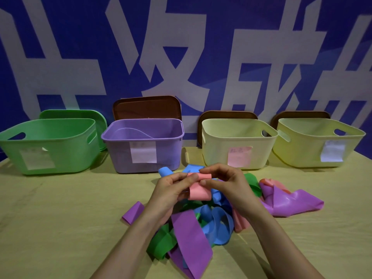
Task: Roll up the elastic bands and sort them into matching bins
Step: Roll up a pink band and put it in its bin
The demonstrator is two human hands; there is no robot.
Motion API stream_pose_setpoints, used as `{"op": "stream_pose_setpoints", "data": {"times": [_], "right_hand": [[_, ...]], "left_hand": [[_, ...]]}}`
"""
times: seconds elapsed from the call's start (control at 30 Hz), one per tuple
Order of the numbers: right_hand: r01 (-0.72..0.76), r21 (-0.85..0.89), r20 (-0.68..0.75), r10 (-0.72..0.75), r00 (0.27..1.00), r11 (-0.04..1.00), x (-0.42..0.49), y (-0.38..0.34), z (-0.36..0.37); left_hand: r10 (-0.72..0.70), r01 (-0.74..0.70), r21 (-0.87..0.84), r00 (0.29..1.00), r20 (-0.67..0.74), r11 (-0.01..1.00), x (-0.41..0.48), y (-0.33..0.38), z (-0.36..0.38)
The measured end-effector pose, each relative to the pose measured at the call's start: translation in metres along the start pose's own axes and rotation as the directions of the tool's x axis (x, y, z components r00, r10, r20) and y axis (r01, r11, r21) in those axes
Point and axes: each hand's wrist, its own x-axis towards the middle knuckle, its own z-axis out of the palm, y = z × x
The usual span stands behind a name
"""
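Above a pile of elastic bands [201, 224] in purple, blue, green and pink, I hold a pink band [198, 188]. My left hand [171, 190] pinches its left side. The fingers of my right hand [223, 182] curl round its rolled top end, and the loose part hangs down between my hands. Along the back of the table stand a green bin [48, 146], a purple bin [145, 143] with one purple band inside, a cream bin [237, 141] with a pink label and a yellow bin [316, 141].
Lids lean against the blue wall behind the bins: a green one [84, 114] and a brown one [147, 107]. A large purple band [291, 200] sprawls to the right of the pile. The table wears a yellow cloth [60, 218].
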Motion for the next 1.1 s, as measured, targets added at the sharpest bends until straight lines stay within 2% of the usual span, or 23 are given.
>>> {"op": "stream_pose_setpoints", "data": {"times": [0.1, 0.23, 0.4, 0.6, 0.77, 0.87, 1.0, 1.1], "right_hand": [[-0.011, -0.010, 0.026, 0.011, 1.000, 1.000, -0.0004, -0.0001, 0.0003], [-0.140, 0.034, 0.089, 0.136, 0.987, 0.990, -0.0014, -0.0006, -0.0027], [-0.165, -0.004, 0.063, 0.165, 0.984, 0.986, -0.0001, 0.0000, -0.0010], [-0.140, 0.117, 0.040, 0.136, 0.990, 0.983, 0.0004, 0.0015, -0.0004], [-0.132, 0.157, 0.028, 0.129, 0.991, 0.979, 0.0011, 0.0036, -0.0010], [-0.084, 0.124, 0.016, 0.082, 0.996, 0.989, 0.0011, 0.0043, -0.0015], [0.028, -0.028, 0.002, -0.028, 1.000, 0.999, -0.0009, 0.0036, 0.0022], [0.048, 0.011, -0.023, -0.048, 0.999, 0.999, -0.0022, 0.0011, 0.0036]], "left_hand": [[0.007, -0.007, -0.004, 1.000, -0.023, 1.000, 0.0005, -0.0013, -0.0003], [0.035, -0.036, -0.008, 0.999, -0.037, 0.999, 0.0010, -0.0022, -0.0016], [0.045, -0.039, 0.107, 0.998, -0.048, 0.994, 0.0020, -0.0035, -0.0064], [-0.009, 0.009, -0.035, 1.000, -0.011, 0.999, 0.0004, -0.0025, -0.0015], [-0.026, 0.027, -0.030, 0.999, 0.035, 0.999, -0.0013, -0.0032, -0.0006], [-0.025, 0.027, -0.039, 0.998, 0.054, 0.999, -0.0007, -0.0022, 0.0002], [-0.011, 0.014, -0.088, 0.999, 0.033, 0.996, 0.0018, -0.0035, 0.0005], [0.009, -0.005, -0.129, 0.999, 0.034, 0.992, 0.0028, -0.0038, -0.0021]]}}
